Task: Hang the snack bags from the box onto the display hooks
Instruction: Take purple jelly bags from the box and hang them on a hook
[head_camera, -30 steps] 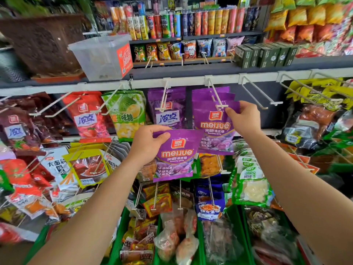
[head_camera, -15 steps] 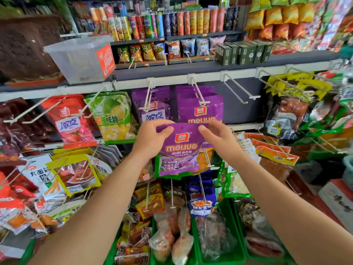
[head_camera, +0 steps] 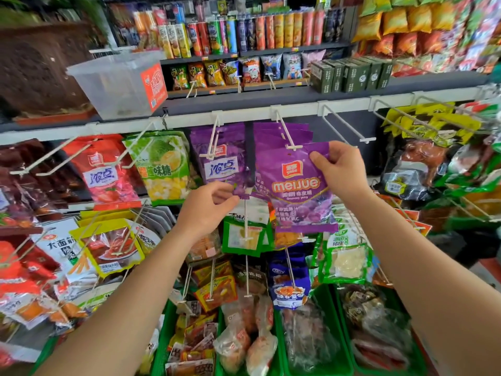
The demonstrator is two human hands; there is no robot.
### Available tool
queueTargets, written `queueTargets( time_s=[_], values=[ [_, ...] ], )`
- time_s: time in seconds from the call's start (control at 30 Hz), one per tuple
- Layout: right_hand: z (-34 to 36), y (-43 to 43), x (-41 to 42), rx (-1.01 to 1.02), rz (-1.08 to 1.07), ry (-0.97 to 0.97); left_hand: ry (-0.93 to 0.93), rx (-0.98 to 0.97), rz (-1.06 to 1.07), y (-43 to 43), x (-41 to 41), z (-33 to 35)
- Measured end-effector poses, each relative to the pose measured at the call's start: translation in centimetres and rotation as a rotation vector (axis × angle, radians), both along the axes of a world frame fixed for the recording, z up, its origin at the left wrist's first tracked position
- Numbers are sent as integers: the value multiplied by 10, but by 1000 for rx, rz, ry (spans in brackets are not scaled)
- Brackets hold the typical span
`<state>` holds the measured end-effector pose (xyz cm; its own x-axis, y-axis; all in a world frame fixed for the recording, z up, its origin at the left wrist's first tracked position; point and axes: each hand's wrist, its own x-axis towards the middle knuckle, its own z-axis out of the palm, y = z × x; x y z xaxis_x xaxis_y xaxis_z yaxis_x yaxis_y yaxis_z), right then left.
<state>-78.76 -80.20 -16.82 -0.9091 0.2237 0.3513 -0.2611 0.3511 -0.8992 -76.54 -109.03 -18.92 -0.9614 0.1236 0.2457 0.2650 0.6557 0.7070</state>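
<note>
Head view: our purple meijue snack bag is held upright at mid-frame, red logo and grape picture facing us. Its top edge meets the tip of the white display hook at its 11 o'clock. Our right hand pinches the bag's 1 o'clock corner, thumb in front, forearm rising from 5 o'clock. At 9 o'clock, our left hand curls its fingers on the lower corner of the neighbouring purple bag.
</note>
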Motion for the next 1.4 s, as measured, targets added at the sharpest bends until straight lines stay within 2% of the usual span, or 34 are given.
queueTargets(
  time_s=[0.27, 0.4, 0.5, 0.67, 0.73, 0.83, 0.9, 0.97, 1.13, 1.4],
  values=[
    [-2, 3, -11, 33, -80, -61, -53, -93, 0, -3, -1, -11],
    [-5, -4, -16, 42, -126, -71, -29, -210, -22, -2, -5, -11],
    [-5, -13, -19, 136, -197, -81, 0, -308, -31, 1, -7, -10],
    [-39, -19, -4, 255, -379, 39, 12, -334, -37, 2, -10, -10],
    [-61, -24, 4, 436, -330, 113, -2, -331, -40, 0, -10, -13],
    [-88, -29, 6, 780, -143, 247, -18, -345, -46, -1, -13, -18],
    [-97, -32, 2, 974, -66, 236, -19, -352, -48, -1, -14, -20],
    [-98, -35, -3, 1082, -40, 137, -28, -358, -46, -3, -16, -21],
    [-86, -38, -26, 1184, 49, -64, -72, -408, -34, -8, -19, -21],
    [-67, -44, -50, 1215, 95, -195, -91, -489, 8, -25, -14, -14]
  ],
)
